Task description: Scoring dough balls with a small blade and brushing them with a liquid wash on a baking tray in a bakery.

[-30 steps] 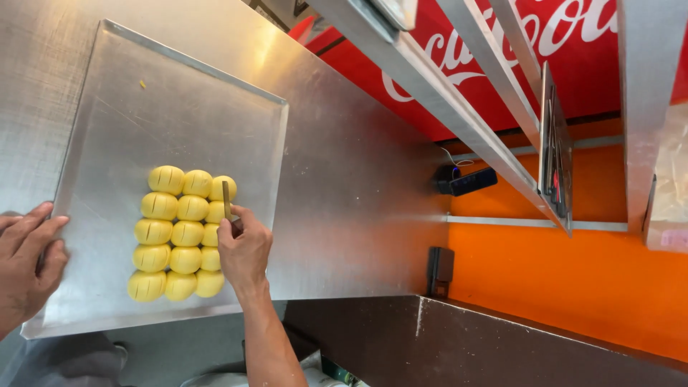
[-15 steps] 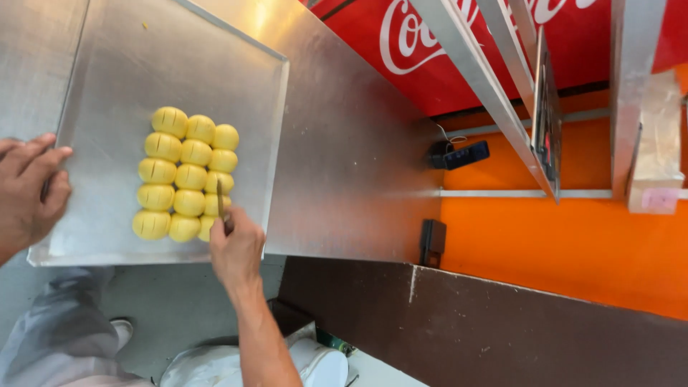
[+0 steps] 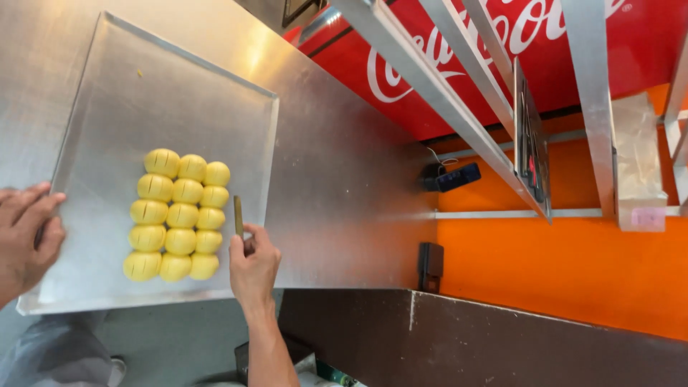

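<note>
— Gripping a thin stick point(image 3: 238, 216) in your right hand point(image 3: 252, 266), aren't you?

— Yes. Your fingers are pinched round its lower end, and it stands just beside the right column of yellow balls point(image 3: 178, 215), over the tray point(image 3: 172, 100).

— And those balls?

— Packed together in three columns at the tray's near end, each scored with a slit.

— Your left hand point(image 3: 25, 240)?

— It's curled over the tray's left edge, fingers bent on the metal, holding it.

— Around that?

— The tray lies on a steel counter point(image 3: 344, 193), with an orange wall point(image 3: 573, 265) to the right.
</note>
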